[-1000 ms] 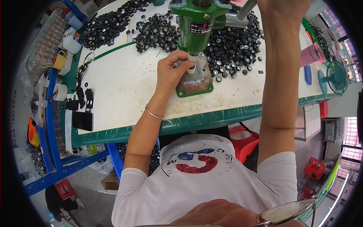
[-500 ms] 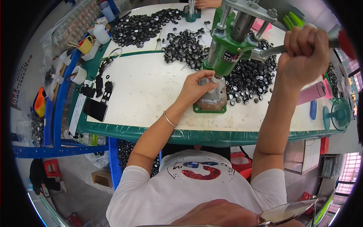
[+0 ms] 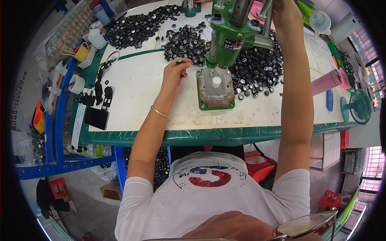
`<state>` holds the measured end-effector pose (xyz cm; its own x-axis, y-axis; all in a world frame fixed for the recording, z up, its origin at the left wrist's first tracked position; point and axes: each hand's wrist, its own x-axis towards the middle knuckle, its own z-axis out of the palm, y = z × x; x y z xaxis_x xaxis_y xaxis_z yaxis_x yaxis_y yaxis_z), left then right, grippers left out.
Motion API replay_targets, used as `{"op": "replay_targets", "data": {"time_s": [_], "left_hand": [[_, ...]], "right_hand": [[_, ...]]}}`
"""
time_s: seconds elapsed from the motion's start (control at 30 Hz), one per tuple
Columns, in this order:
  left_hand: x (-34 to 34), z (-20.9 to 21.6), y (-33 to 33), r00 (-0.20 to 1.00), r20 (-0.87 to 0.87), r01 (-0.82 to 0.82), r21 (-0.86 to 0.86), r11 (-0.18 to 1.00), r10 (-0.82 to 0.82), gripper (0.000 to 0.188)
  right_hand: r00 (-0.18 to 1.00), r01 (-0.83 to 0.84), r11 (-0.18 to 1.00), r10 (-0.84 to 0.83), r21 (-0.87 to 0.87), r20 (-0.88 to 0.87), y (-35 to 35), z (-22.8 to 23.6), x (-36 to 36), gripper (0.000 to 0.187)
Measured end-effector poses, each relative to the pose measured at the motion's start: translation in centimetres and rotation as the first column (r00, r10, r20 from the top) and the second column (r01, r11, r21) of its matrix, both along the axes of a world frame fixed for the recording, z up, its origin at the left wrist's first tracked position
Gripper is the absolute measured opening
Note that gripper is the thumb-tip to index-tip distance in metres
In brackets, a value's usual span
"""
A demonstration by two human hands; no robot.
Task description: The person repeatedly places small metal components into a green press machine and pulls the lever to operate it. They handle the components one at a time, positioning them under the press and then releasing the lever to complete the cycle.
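My left hand [image 3: 174,77] is raised beside the pile of black wheels [image 3: 185,45], its fingers pinched on a small black wheel, mostly covered by the fingertips. Up at the top edge, my right hand [image 3: 288,20] is closed around the upright lever [image 3: 267,25] of a green hand press [image 3: 227,42]; part of its grip is cut off by the picture's edge. Below the press ram, a white cylindrical fixture [image 3: 216,82] stands on the metal base plate [image 3: 208,93], with nothing visible on top of it.
More small black wheels [image 3: 257,70] lie right of the press, and another heap [image 3: 134,30] is at the far left. A phone [image 3: 96,118] and black parts [image 3: 97,93] sit left. A pink bottle [image 3: 326,82] and green fan [image 3: 359,106] stand right.
My left hand has left the fixture, moved left and now pinches a small black wheel. My right hand has swung the lever up and away, and the ram is clear of the fixture.
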<state>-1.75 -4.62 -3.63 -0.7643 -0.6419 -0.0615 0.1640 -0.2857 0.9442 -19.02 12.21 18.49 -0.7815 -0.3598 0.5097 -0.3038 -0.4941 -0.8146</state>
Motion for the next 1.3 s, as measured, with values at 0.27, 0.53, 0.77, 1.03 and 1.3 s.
{"op": "replay_targets", "data": {"time_s": [0.27, 0.53, 0.77, 1.03, 1.3], "left_hand": [[-2.8, -1.1, -0.1, 0.941, 0.176, -0.084, -0.708, 0.701, 0.29, 0.025], [-3.0, -1.6, -0.7, 0.947, 0.121, -0.101, -0.769, 0.631, 0.299, 0.027], [-1.5, -1.1, -1.0, 0.955, 0.2, -0.052, -0.613, 0.789, 0.219, 0.028], [-1.6, -1.7, -1.4, 0.98, 0.043, -0.154, -0.438, 0.886, 0.192, 0.03], [0.2, -1.1, -2.1, 0.988, -0.023, -0.156, -0.191, 0.969, 0.154, 0.03]], "right_hand": [[0.956, 0.212, 0.751, -0.028, 0.625, -0.291, 9.9, -15.4, 2.9, 0.015], [0.785, 0.346, 0.619, 0.22, 0.705, -0.579, 11.4, -21.0, 8.1, 0.016], [0.771, 0.394, 0.631, 0.168, 0.668, -0.614, 10.9, -21.8, 7.9, 0.013], [0.772, 0.476, 0.569, 0.095, 0.67, -0.629, 10.9, -21.8, 7.4, 0.011], [0.768, 0.486, 0.599, 0.056, 0.637, -0.638, 11.7, -21.9, 7.3, 0.014]]}}
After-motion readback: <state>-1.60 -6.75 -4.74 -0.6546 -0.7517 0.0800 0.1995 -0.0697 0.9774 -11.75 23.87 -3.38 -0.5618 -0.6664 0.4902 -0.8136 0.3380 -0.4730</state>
